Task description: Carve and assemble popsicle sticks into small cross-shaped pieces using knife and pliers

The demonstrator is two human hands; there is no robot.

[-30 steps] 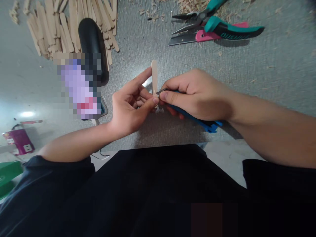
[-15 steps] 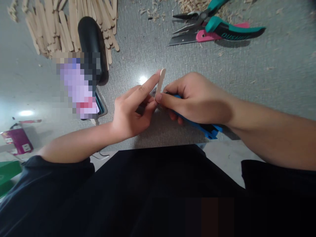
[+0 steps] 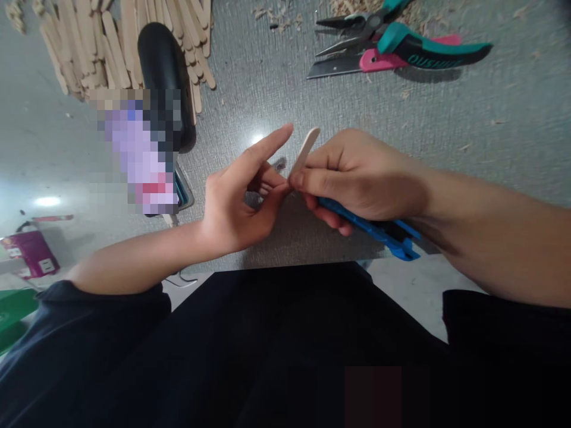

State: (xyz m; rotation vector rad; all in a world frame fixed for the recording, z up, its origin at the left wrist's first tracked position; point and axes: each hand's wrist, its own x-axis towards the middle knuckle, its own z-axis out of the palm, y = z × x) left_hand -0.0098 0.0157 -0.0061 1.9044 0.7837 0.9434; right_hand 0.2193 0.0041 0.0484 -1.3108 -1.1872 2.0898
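Note:
A pale wooden stick (image 3: 307, 148) with a rounded upper end stands tilted to the right between my hands. My right hand (image 3: 352, 175) pinches its lower part between thumb and fingers and also grips a blue cutter (image 3: 368, 226), whose handle sticks out below the palm. The cutter's front end is hidden by the fingers. My left hand (image 3: 245, 199) touches the stick's lower end with thumb and a fingertip, its index finger stretched up and away from the stick.
Many wooden sticks (image 3: 118, 59) lie at the upper left beside a black case (image 3: 163, 77) and a blurred purple object (image 3: 138, 157). Teal-handled pliers (image 3: 428, 50) rest over a pink-handled blade (image 3: 379, 60) at the upper right, near wood shavings (image 3: 357, 7).
The stick has tilted further right, and my left index finger has come off it. My right hand and the blue cutter have shifted slightly right, showing more of the cutter.

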